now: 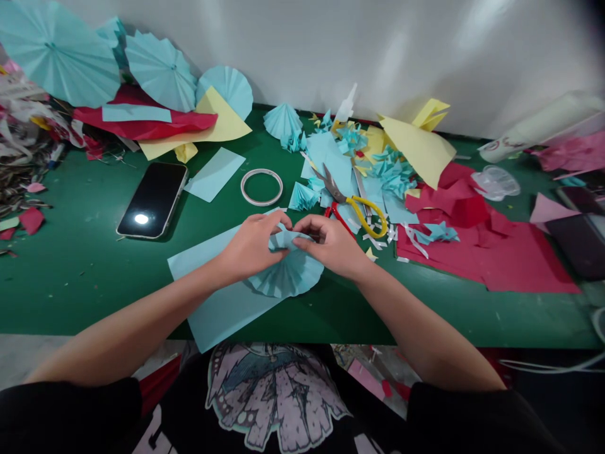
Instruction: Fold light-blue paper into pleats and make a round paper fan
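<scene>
A pleated light-blue paper fan (289, 276) is spread in a half round between my two hands, folds fanning toward me. My left hand (258, 243) pinches its upper left part. On the upper right, my right hand (331, 243) grips the same fan with thumb and bent fingers. Part of the fan's top edge is hidden behind the fingers. Beneath lies a flat light-blue paper sheet (222, 315) on the green table. Just beyond my hands is a white roll of tape (261, 187), and yellow-handled scissors (362, 211) rest to the right.
A phone (154, 200) lies at left beside a small blue paper piece (216, 174). Pleated blue discs (163, 69) lean on the wall. Red paper (524, 258), yellow paper (418, 148) and blue scraps (392, 173) crowd the right. A pale bottle (539, 126) lies at far right.
</scene>
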Motion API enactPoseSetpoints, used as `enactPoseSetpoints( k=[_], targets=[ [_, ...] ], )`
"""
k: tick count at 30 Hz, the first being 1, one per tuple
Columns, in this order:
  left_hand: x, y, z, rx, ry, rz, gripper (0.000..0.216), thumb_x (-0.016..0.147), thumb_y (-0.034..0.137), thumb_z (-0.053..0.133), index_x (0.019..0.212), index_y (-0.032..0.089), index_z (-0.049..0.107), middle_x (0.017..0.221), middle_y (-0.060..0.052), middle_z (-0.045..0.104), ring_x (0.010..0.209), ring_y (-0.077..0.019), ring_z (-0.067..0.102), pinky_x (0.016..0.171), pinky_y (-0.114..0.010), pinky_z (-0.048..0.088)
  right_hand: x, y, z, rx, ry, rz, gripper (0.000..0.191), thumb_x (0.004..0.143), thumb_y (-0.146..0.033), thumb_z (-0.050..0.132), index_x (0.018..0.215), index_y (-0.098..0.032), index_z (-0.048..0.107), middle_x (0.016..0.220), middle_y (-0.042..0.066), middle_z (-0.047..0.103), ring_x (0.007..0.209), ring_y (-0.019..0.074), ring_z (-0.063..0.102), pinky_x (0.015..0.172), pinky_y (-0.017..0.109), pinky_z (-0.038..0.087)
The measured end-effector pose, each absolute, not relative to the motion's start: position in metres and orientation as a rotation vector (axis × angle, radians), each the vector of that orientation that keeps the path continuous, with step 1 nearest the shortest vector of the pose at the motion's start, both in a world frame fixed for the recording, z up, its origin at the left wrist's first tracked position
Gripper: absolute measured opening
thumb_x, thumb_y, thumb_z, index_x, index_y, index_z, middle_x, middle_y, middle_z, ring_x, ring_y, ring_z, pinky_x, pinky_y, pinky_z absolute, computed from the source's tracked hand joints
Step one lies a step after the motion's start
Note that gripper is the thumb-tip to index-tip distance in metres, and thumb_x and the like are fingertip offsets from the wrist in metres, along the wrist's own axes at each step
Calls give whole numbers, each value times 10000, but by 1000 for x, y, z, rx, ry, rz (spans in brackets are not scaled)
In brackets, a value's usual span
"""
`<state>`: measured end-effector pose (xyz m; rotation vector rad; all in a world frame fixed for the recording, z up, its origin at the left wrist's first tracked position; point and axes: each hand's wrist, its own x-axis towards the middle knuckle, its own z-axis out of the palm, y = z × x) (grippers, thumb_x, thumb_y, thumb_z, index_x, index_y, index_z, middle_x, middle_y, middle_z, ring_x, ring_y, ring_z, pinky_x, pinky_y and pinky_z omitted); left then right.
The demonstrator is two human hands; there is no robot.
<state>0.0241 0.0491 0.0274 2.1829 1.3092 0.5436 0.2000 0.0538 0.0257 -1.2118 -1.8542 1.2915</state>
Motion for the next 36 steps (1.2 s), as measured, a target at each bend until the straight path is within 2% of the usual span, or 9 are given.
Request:
enactPoseSetpoints(
  k=[4,10,16,26,29,31,36],
  targets=[
    [24,48,26,2210,1289,560,286,704,274,609,948,228,468,989,4,608,864,-183,631,839,-299,420,201,54,25,-1192,-1848,1339,105,740,-250,587,790,-171,536,801,16,590,740,126,552,659,273,436],
    [25,46,28,2231,1310,521,286,688,192,614,918,230,448,914,21,620,909,-195,634,878,-324,403,201,54,23,-1178,-1821,1435,106,730,-219,582,819,-172,548,856,23,611,804,138,574,700,285,439],
    [25,46,26,2256,1289,519,308,679,178,622,925,237,447,885,28,630,969,-208,615,916,-368,393,200,53,24,-1281,-1780,1512,131,715,-242,603,813,-173,551,785,21,611,728,130,564,662,283,435],
    [27,46,26,2235,1306,520,310,666,165,598,923,236,439,944,14,614,964,-207,602,887,-367,415,198,52,21,-1281,-1662,1593,162,718,-253,603,845,-189,528,802,21,596,776,138,572,684,281,453],
    [26,47,27,2237,1311,556,284,681,188,586,910,228,424,942,10,612,894,-195,620,857,-348,423,200,54,22,-1289,-1706,1482,195,735,-301,600,876,-188,527,852,32,593,799,140,565,700,284,451],
    [25,47,27,2182,1332,595,270,687,199,573,901,225,411,911,8,608,845,-187,630,784,-313,446,203,55,25,-1320,-1808,1346,229,725,-347,616,864,-180,543,855,35,585,788,138,548,689,280,436],
    [24,47,28,2071,1411,711,274,682,203,557,889,229,381,847,12,589,828,-184,628,684,-270,450,207,59,31,-1411,-1995,1246,233,746,-384,578,686,-158,580,606,-10,521,592,108,472,567,260,356]
  ],
)
